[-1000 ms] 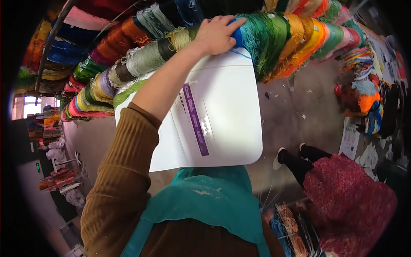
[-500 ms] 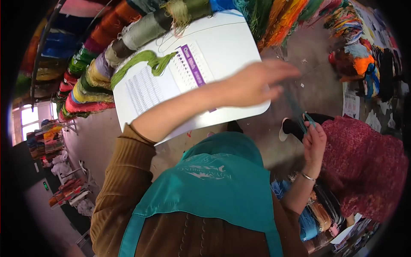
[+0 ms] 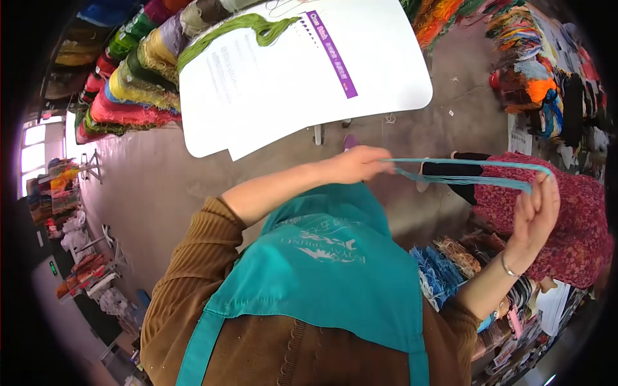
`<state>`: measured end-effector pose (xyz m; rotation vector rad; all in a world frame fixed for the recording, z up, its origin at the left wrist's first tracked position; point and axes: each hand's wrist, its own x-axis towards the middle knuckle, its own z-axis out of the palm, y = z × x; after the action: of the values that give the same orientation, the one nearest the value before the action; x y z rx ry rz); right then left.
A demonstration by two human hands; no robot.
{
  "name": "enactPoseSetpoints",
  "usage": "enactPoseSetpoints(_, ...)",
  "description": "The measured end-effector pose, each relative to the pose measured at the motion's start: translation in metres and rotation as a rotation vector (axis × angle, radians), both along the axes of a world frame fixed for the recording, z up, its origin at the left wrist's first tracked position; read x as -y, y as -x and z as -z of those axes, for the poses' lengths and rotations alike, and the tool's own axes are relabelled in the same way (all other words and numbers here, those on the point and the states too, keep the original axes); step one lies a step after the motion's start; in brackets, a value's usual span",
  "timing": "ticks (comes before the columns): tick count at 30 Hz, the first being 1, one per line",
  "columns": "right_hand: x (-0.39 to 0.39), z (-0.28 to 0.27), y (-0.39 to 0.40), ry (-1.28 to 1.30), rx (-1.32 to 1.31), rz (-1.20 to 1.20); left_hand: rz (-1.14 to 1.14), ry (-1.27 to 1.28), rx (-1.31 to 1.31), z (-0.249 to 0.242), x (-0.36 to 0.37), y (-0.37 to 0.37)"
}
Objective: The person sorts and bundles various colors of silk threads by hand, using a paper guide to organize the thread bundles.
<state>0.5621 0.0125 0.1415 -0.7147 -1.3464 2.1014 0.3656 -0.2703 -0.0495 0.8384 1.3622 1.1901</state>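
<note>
A loop of teal embroidery thread (image 3: 479, 182) is stretched nearly level between my hands, in front of the teal apron (image 3: 322, 257). My left hand (image 3: 360, 164) is closed round one end of it. The other end passes over the raised fingers of my right hand (image 3: 537, 209), which pinch it. Two bundles of strands run apart from each other between the hands. Beyond them, a white board (image 3: 393, 71) carries paper sheets with a purple "Cross Stitch" strip (image 3: 331, 55). A green thread hank (image 3: 241, 29) lies across its upper left.
Coloured thread hanks (image 3: 138, 64) line a rack at upper left. More hanks (image 3: 537, 83) hang at upper right, and blue ones (image 3: 438, 276) lie by my right forearm. Close to my right hand is a person in a red patterned garment (image 3: 573, 225).
My left hand has come back from over the board's right edge, down towards the apron. My right hand has moved right and up, and the thread is now stretched between them.
</note>
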Motion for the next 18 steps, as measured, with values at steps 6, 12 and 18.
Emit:
enactPoseSetpoints(6,-0.022,0.0,0.015,-0.121,0.024,-0.14,-0.259,0.222,0.094,0.065,0.141,0.014)
enactPoseSetpoints(12,-0.028,-0.005,0.042,-0.39,0.194,-0.019,-0.565,0.387,0.074,0.125,0.272,0.022)
enactPoseSetpoints(18,-0.012,-0.023,0.063,-0.364,0.164,-0.208,-0.805,0.448,0.221,0.137,0.358,0.014)
